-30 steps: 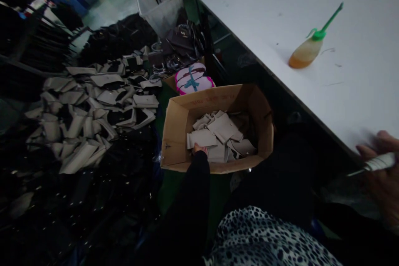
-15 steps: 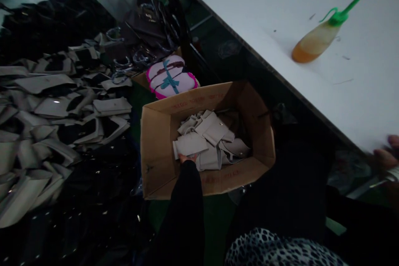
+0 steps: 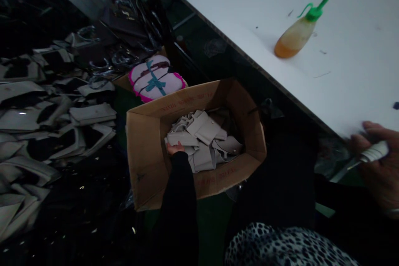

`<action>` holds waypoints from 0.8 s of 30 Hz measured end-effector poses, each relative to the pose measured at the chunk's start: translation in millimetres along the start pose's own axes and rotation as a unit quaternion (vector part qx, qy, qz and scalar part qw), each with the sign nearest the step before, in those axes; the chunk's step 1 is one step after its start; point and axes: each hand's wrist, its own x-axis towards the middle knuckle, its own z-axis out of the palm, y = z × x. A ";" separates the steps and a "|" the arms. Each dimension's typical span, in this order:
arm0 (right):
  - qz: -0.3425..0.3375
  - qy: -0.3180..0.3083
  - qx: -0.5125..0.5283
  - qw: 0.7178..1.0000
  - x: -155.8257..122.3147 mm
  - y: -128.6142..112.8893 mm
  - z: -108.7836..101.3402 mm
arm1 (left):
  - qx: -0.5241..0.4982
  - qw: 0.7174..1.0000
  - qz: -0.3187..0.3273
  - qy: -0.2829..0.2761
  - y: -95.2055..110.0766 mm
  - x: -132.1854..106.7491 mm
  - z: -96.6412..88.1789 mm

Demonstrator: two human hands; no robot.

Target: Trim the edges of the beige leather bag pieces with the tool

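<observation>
My left hand [image 3: 174, 148], in a black sleeve, reaches down into an open cardboard box [image 3: 146, 149] on the floor. Its fingers are closed on a pale grey leather piece [image 3: 182, 138] at the left of the heap of similar pieces [image 3: 215, 141] inside. My right hand [image 3: 378, 162] rests at the near edge of the white table [image 3: 249, 12], fingers wrapped round a thin white tool [image 3: 372, 152] with a metal tip pointing left.
A squeeze bottle [image 3: 294, 35] of amber liquid with a long green nozzle lies on the table. Left of the box, many grey and black pieces [image 3: 46, 108] cover the floor. Behind the box sits a pink-edged bundle [image 3: 155, 77] tied with teal ribbon, and metal buckles [image 3: 102, 60].
The view has shifted, so the box sits further left and lower in frame. My left hand stays in the box on the grey piece; my right hand keeps the white tool.
</observation>
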 end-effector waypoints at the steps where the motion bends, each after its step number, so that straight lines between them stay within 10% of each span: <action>1: 0.006 -0.010 0.016 1.000 -0.3 -3.1 -2.4 | 0.008 1.000 0.008 -0.003 1.1 -7.5 3.2; 8: -0.017 -0.023 0.043 0.999 -3.0 -8.6 -5.6 | 0.088 0.986 0.133 -0.052 22.0 -95.2 6.5; 14: -0.069 -0.026 0.063 0.995 2.1 -4.2 -5.4 | 0.166 0.920 0.324 -0.143 86.2 -196.2 -29.7; 20: -0.089 0.000 0.213 0.973 -2.2 -4.2 -16.9 | 0.173 0.758 0.610 -0.151 159.3 -318.6 -50.1; 24: -0.031 -0.022 0.425 0.904 -32.2 -9.7 -45.5 | -0.001 0.677 0.642 -0.361 179.7 -392.8 -59.0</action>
